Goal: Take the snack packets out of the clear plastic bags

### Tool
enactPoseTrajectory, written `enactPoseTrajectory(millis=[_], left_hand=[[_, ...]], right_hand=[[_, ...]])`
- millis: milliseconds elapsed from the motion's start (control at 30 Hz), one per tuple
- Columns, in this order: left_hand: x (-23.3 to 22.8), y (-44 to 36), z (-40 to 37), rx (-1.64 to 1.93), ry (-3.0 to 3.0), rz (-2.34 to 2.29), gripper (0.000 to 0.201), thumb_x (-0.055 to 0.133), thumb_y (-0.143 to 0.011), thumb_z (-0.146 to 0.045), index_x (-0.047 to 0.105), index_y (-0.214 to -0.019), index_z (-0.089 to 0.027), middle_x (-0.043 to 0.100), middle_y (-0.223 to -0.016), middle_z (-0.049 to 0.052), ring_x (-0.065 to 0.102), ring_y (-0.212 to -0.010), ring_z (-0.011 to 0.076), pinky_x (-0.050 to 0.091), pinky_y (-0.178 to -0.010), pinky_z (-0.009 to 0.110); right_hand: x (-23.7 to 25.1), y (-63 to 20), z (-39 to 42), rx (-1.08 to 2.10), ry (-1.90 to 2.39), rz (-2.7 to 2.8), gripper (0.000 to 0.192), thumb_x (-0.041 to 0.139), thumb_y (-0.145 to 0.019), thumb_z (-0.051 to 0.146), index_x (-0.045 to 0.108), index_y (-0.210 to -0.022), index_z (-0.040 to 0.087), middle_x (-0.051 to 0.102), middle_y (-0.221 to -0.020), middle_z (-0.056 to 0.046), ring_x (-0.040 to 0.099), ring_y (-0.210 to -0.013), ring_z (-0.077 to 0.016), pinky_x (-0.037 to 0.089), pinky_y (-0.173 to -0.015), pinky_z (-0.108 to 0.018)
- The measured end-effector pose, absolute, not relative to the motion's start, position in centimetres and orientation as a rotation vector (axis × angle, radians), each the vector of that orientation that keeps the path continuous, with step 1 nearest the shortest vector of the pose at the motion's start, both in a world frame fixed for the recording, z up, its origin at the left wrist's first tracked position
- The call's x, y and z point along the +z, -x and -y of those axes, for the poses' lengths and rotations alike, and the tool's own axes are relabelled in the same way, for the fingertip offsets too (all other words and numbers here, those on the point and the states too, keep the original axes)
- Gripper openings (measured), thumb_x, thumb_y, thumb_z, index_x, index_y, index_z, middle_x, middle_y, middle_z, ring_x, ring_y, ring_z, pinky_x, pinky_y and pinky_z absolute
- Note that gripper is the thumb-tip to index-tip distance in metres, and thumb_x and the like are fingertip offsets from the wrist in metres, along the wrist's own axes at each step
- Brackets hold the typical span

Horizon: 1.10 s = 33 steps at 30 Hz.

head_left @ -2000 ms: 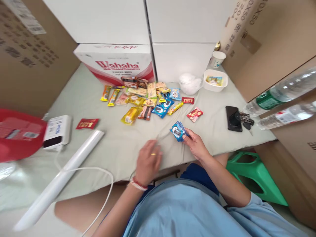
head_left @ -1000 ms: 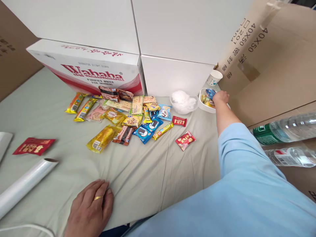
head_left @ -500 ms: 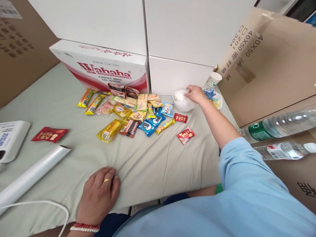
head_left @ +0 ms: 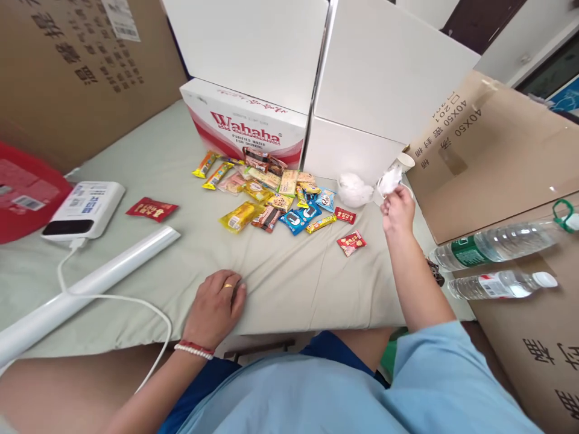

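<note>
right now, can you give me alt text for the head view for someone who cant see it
The right hand holds up a thin clear bag above a cloth-covered table, while the left hand rests flat near the table's front edge. A pile of snacks lies before a Wahaha box, with two bottles at right.

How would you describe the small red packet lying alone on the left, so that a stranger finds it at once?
Start at the white box with red lettering at the back of the cloth-covered table. Go left, past the pile of snacks, toward the white device. The red packet lies flat just right of that device, alone, apart from the pile.
</note>
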<state>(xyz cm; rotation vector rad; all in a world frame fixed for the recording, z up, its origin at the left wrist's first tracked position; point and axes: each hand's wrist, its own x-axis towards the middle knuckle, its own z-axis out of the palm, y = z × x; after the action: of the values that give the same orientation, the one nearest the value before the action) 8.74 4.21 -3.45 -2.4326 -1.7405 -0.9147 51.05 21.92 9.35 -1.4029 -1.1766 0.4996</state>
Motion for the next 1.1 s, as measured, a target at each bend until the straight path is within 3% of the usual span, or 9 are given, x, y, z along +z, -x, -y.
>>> enactPoseTrajectory(millis=[67, 167, 333, 500, 600, 733, 833, 933, 1100], left_hand=[[-2.8, -9.0, -3.7, -1.125, 2.335, 1.814, 0.016, 0.056, -0.095, -0.028, 0.069, -0.096, -0.019, 0.069, -0.102, 0.013, 0.064, -0.106, 0.0291, 0.051, -0.094, 0.045], [-1.0, -10.9, -2.4, -1.494, 2.153, 2.064, 0.018, 0.058, -0.095, -0.034, 0.069, -0.092, -0.02, 0.069, -0.092, 0.01, 0.065, -0.096, 0.0267, 0.051, -0.09, 0.044], [1.1, -17.3, -1.6, -2.461, 2.427, 2.722, 0.045, 0.06, -0.091, -0.059, 0.062, -0.113, -0.021, 0.067, -0.081, 0.002, 0.062, -0.064, 0.016, 0.042, -0.051, 0.027], [-0.3, -18.8, -1.7, -2.975, 2.016, 2.878, 0.041, 0.08, -0.073, -0.052, 0.057, -0.079, -0.019, 0.055, -0.059, -0.005, 0.047, -0.051, 0.0076, 0.035, -0.051, 0.021], [-0.9, -17.5, -1.3, -2.982, 1.868, 2.796, 0.038, 0.077, -0.078, -0.052, 0.057, -0.082, -0.02, 0.056, -0.06, -0.005, 0.048, -0.054, 0.0089, 0.039, -0.055, 0.023], [-0.1, -16.3, -0.4, -2.516, 2.375, 2.385, 0.03, 0.066, -0.091, -0.05, 0.06, -0.084, -0.021, 0.062, -0.077, 0.001, 0.058, -0.072, 0.0148, 0.049, -0.071, 0.03], [0.4, -15.9, -0.2, -2.287, 2.622, 2.058, 0.03, 0.058, -0.098, -0.048, 0.061, -0.084, -0.022, 0.064, -0.092, 0.006, 0.06, -0.087, 0.0184, 0.051, -0.084, 0.035], [0.0, -15.4, -0.6, -2.485, 2.357, 2.175, 0.029, 0.057, -0.098, -0.05, 0.059, -0.092, -0.022, 0.064, -0.104, 0.007, 0.062, -0.084, 0.0163, 0.054, -0.081, 0.034], [0.0, -15.0, -0.7, -2.307, 2.313, 2.107, 0.021, 0.053, -0.102, -0.04, 0.058, -0.093, -0.022, 0.066, -0.11, 0.009, 0.065, -0.098, 0.0185, 0.055, -0.088, 0.035]], right_hand=[[7.9, -48.2, -16.8, 0.882, 1.25, 0.994, 0.02, 0.071, -0.073, 0.032, 0.059, -0.088, 0.026, 0.041, -0.061, 0.008, 0.031, -0.05, -0.0104, 0.032, -0.048, -0.024], [4.9, -42.8, -9.2, 1.187, 1.19, 0.919, 0.027, 0.08, -0.065, 0.029, 0.066, -0.087, 0.027, 0.047, -0.061, 0.007, 0.028, -0.048, -0.0081, 0.027, -0.045, -0.023], [2.0, -36.6, -1.8, 1.207, 1.248, 1.292, 0.011, 0.074, -0.083, 0.037, 0.072, -0.082, 0.026, 0.064, -0.076, 0.0, 0.053, -0.065, -0.0152, 0.043, -0.06, -0.028], [0.5, -35.9, -1.0, 1.14, 1.243, 1.146, 0.022, 0.075, -0.085, 0.047, 0.07, -0.091, 0.027, 0.066, -0.083, 0.0, 0.059, -0.075, -0.0176, 0.05, -0.071, -0.03], [-0.1, -36.5, -1.1, 1.299, 1.168, 0.847, 0.032, 0.082, -0.078, 0.052, 0.065, -0.091, 0.027, 0.067, -0.087, 0.0, 0.061, -0.077, -0.0168, 0.055, -0.072, -0.031], [0.2, -36.5, -1.4, 1.552, 1.141, 0.708, 0.047, 0.072, -0.082, 0.067, 0.065, -0.112, 0.031, 0.07, -0.112, -0.004, 0.067, -0.093, -0.0214, 0.062, -0.077, -0.041], [0.5, -36.5, -2.1, 1.45, 1.241, 0.808, 0.045, 0.083, -0.076, 0.057, 0.067, -0.109, 0.029, 0.07, -0.102, -0.002, 0.065, -0.087, -0.0186, 0.06, -0.072, -0.034], [0.9, -37.1, -2.9, 1.277, 1.253, 0.837, 0.037, 0.088, -0.071, 0.046, 0.069, -0.095, 0.025, 0.067, -0.093, 0.0, 0.061, -0.081, -0.0148, 0.057, -0.072, -0.028], [1.5, -37.3, -2.7, 1.127, 1.354, 0.828, 0.038, 0.075, -0.082, 0.058, 0.068, -0.099, 0.025, 0.066, -0.1, -0.003, 0.06, -0.083, -0.0157, 0.055, -0.062, -0.026]])
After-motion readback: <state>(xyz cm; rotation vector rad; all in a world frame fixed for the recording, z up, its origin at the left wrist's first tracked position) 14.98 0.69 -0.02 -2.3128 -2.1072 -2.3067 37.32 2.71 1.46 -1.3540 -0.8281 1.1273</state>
